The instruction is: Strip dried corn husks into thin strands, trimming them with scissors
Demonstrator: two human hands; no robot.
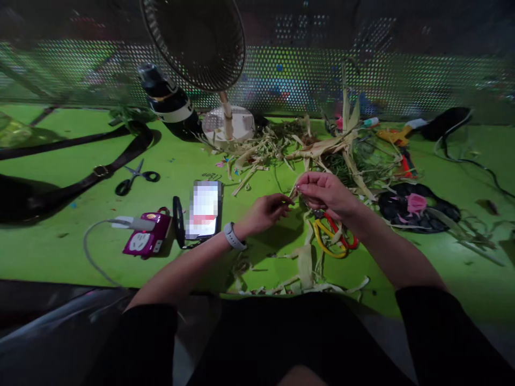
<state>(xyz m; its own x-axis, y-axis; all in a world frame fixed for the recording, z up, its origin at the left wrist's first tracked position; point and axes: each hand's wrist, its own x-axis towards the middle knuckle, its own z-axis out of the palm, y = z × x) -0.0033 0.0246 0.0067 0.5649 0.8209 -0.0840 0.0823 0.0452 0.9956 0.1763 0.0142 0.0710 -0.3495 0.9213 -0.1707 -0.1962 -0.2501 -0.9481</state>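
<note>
My left hand [264,214], wearing a white wristband, is closed, with thumb and fingertips drawn together. Whatever it pinches is too small to make out. Close beside it, my right hand [328,194] is also closed, in a pinch near a thin pale strip [295,186]; I cannot tell whether the fingers grip that strip. Below the right hand lie scissors with one yellow and one red handle [330,241]. Dry, husk-like leaf pieces [304,264] are scattered beneath, and a larger heap of dry strips [257,153] lies beyond the hands.
A phone [204,209], purple power adapter [148,233] and black scissors [137,176] lie left on the green table [80,273]. Behind stand a fan [195,45] and a dark bottle [173,104]. To the right are a black tray [432,212] and an orange-yellow tool [395,136].
</note>
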